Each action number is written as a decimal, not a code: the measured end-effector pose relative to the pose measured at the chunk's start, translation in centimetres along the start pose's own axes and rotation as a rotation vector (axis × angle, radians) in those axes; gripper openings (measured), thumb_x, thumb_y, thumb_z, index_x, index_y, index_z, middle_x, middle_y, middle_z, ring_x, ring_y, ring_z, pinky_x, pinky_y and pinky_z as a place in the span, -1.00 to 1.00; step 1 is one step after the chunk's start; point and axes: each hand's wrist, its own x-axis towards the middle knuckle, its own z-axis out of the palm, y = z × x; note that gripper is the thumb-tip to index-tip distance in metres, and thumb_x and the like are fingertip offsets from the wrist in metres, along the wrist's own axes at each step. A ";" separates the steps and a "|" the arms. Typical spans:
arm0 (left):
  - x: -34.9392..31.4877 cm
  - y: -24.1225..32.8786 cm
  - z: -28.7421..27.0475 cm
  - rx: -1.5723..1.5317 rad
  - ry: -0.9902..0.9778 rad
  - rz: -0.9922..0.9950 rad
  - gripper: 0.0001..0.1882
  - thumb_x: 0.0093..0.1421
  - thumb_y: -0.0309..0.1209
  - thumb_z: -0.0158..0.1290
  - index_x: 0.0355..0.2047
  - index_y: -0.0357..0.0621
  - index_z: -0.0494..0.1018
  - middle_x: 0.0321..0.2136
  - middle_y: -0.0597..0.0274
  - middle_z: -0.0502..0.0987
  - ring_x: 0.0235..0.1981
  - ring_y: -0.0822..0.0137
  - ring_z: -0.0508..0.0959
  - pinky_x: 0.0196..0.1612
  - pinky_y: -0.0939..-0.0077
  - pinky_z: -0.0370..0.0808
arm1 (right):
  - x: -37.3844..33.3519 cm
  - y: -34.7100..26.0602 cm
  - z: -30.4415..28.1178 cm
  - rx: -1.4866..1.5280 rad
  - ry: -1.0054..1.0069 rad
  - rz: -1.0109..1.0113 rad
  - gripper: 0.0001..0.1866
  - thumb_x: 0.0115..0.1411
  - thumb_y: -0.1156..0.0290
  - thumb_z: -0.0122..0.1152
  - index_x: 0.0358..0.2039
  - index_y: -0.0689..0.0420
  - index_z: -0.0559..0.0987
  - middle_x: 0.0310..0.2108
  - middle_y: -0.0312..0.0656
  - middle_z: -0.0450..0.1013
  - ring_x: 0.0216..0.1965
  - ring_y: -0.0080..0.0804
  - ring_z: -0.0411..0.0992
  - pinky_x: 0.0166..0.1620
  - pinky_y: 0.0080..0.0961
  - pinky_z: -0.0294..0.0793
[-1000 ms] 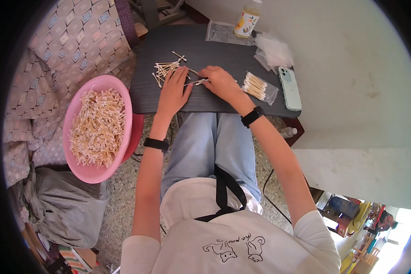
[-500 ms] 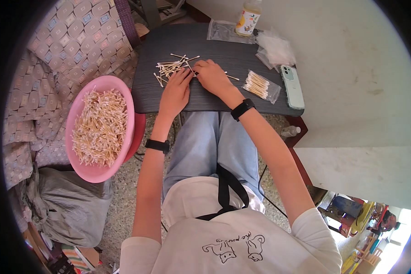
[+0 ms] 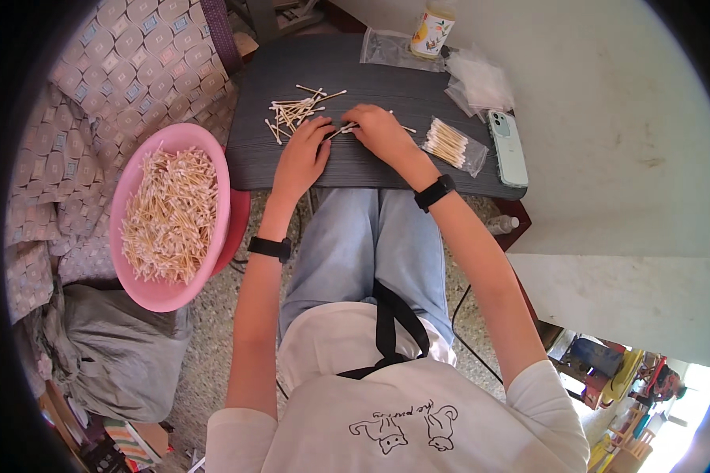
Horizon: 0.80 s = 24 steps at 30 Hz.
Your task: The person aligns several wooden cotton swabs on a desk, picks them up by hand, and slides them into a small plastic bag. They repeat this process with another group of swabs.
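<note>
A loose pile of cotton swabs (image 3: 293, 110) with white tips and pale sticks lies on the dark grey table (image 3: 284, 67). My left hand (image 3: 301, 154) rests at the pile's near edge, its fingers bent and the thumb apart from them. Just to its right, my right hand (image 3: 383, 138) has its fingertips closed on a cotton swab (image 3: 341, 130), which slants toward my left hand. Part of another swab sticks out beyond the right hand's knuckles. Further right lies a clear plastic bag (image 3: 472, 160) with a neat row of swabs inside.
A pink basin (image 3: 222, 177) heaped with swabs stands left of the table. Along the table's right side are a pale green phone (image 3: 507, 150), a stack of clear bags (image 3: 481, 83) and a bottle (image 3: 432, 31) with a yellow label. A wall (image 3: 599, 142) rises to the right.
My hands have moved slightly apart, the right one shifting to the right. The swab between them now shows more plainly at the right fingertips.
</note>
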 end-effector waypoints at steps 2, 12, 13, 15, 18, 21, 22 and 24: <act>0.0 0.1 -0.1 -0.001 -0.009 -0.010 -0.73 0.22 -0.50 -0.02 -0.06 -0.17 0.46 0.04 0.10 0.43 0.13 0.09 0.38 0.20 0.25 0.30 | -0.5 -0.3 -0.3 0.018 -0.042 -0.035 -0.70 0.00 0.61 0.14 -0.21 0.13 0.59 -0.26 -0.10 0.51 -0.06 -0.19 0.41 0.00 -0.25 0.43; -0.2 2.7 0.8 0.034 0.074 0.011 -0.62 0.23 -0.43 -0.02 0.05 -0.24 0.38 0.09 0.02 0.39 0.16 -0.01 0.35 0.23 0.14 0.25 | -3.6 0.8 -0.1 -0.102 0.061 0.043 -0.60 0.04 0.52 0.17 -0.04 0.11 0.53 0.04 -0.07 0.36 0.07 -0.04 0.33 0.09 -0.16 0.36; -0.4 3.1 1.3 0.097 0.033 0.009 -0.58 0.24 -0.39 -0.04 0.10 -0.28 0.33 0.12 -0.02 0.35 0.19 -0.02 0.30 0.26 0.12 0.20 | -3.6 0.6 -0.1 0.020 0.081 0.054 -0.60 0.04 0.53 0.17 -0.04 0.11 0.52 0.03 -0.06 0.37 0.09 -0.03 0.31 0.09 -0.15 0.36; -0.6 3.8 2.1 0.157 -0.075 -0.003 -0.49 0.27 -0.32 -0.09 0.17 -0.35 0.23 0.19 -0.09 0.26 0.27 -0.04 0.19 0.30 0.10 0.10 | -3.8 0.4 -0.2 0.142 0.101 0.065 -0.59 0.04 0.55 0.16 -0.03 0.12 0.52 0.02 -0.06 0.38 0.10 -0.01 0.30 0.09 -0.14 0.36; -0.4 3.8 2.6 0.237 -0.103 0.036 -0.51 0.29 -0.35 -0.10 0.19 -0.30 0.23 0.22 -0.06 0.24 0.28 -0.01 0.19 0.32 0.12 0.08 | -4.6 0.4 -0.6 -0.116 0.241 0.094 -0.61 0.04 0.58 0.13 -0.05 0.15 0.53 -0.03 -0.03 0.41 0.05 -0.02 0.34 0.09 -0.18 0.37; 0.0 3.6 2.5 0.191 -0.132 0.069 -0.52 0.31 -0.35 -0.12 0.20 -0.26 0.23 0.22 0.01 0.25 0.28 0.07 0.19 0.32 0.16 0.08 | -5.1 0.3 -1.0 -0.104 0.160 0.081 -0.65 0.03 0.62 0.12 -0.11 0.18 0.55 -0.07 -0.02 0.43 0.01 -0.05 0.38 0.07 -0.25 0.38; 0.2 3.5 2.5 0.190 -0.133 0.070 -0.52 0.31 -0.35 -0.12 0.20 -0.26 0.23 0.22 0.01 0.25 0.28 0.07 0.19 0.32 0.16 0.08 | -5.1 0.2 -1.0 -0.078 0.173 0.116 -0.66 0.02 0.63 0.12 -0.13 0.19 0.56 -0.09 -0.03 0.44 -0.02 -0.06 0.39 0.06 -0.27 0.39; 0.4 3.4 2.4 0.184 -0.152 0.099 -0.53 0.31 -0.36 -0.14 0.21 -0.22 0.23 0.23 0.08 0.25 0.28 0.14 0.20 0.32 0.19 0.09 | -5.0 0.0 -1.0 -0.051 0.186 0.152 -0.68 0.02 0.64 0.12 -0.16 0.19 0.57 -0.11 -0.04 0.45 -0.04 -0.07 0.40 0.05 -0.29 0.40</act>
